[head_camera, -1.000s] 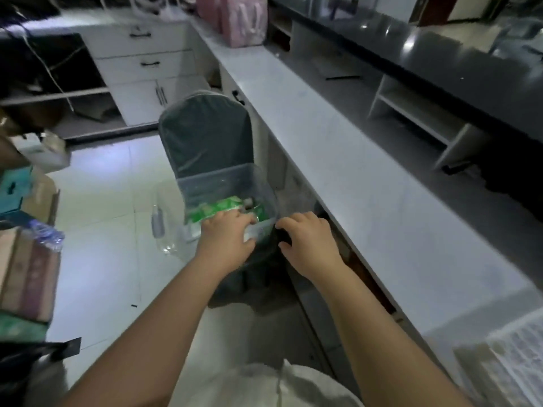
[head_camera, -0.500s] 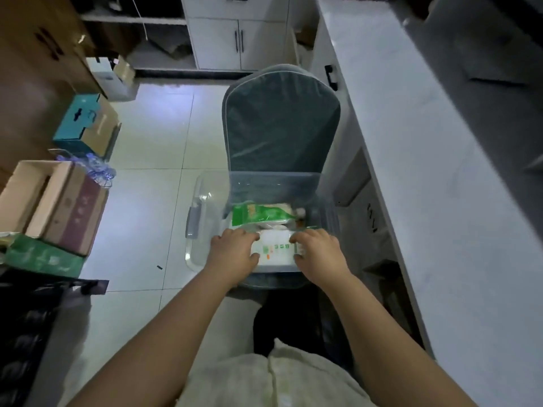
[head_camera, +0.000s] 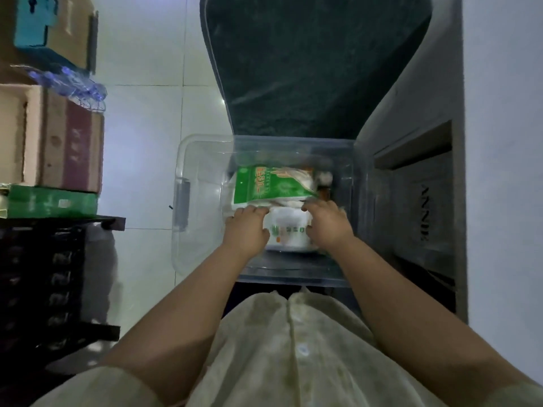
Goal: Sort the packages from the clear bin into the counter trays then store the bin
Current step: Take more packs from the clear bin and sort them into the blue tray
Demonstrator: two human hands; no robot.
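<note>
A clear plastic bin stands on the seat of a dark green chair. Inside it lie a green-and-white package and, nearer me, a white package with small green and orange marks. My left hand and my right hand are both down in the bin. Their fingers curl round the near edge of the green package, one hand at each corner. Darker items at the bin's right side are too dim to name.
A white counter runs along the right, with a dark cabinet front below it. Cardboard boxes, a green box and a dark crate crowd the left. Pale floor tiles lie between.
The view has tipped down over the bin. Both hands have moved from the bin's near rim and the white package onto the green package's near edge.
</note>
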